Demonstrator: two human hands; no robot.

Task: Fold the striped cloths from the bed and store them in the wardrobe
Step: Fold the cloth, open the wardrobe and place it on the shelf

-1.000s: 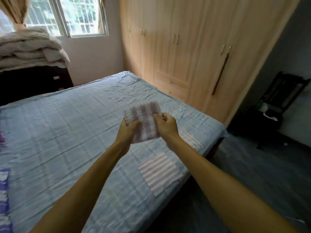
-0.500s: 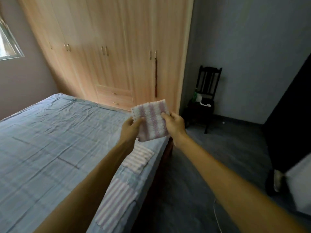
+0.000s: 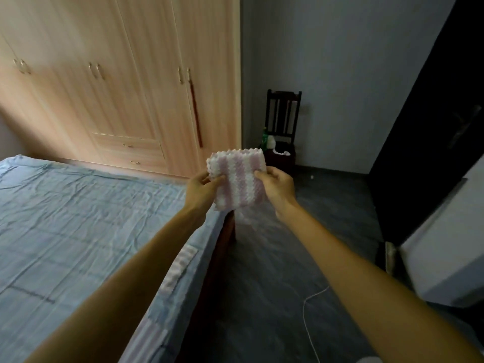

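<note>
I hold a small folded pink-and-white striped cloth (image 3: pixel 237 176) in front of me, above the bed's corner. My left hand (image 3: pixel 201 188) pinches its left edge and my right hand (image 3: pixel 277 187) pinches its right edge. Two more striped cloths lie flat near the bed's right edge, one (image 3: pixel 179 268) partly behind my left forearm and one (image 3: pixel 150 339) lower down. The light wooden wardrobe (image 3: pixel 125 82) stands behind the bed with all its doors shut.
The bed (image 3: pixel 78 218) with a blue sheet fills the left. A dark wooden chair (image 3: pixel 282 127) with a bottle and bag stands in the corner right of the wardrobe. A white cord (image 3: pixel 309 310) lies on the dark floor. A white appliance (image 3: pixel 445 258) is at right.
The view has swung right, from the bed and window toward the wardrobe's end and the chair corner. Both hands still hold the folded cloth in the same grip.
</note>
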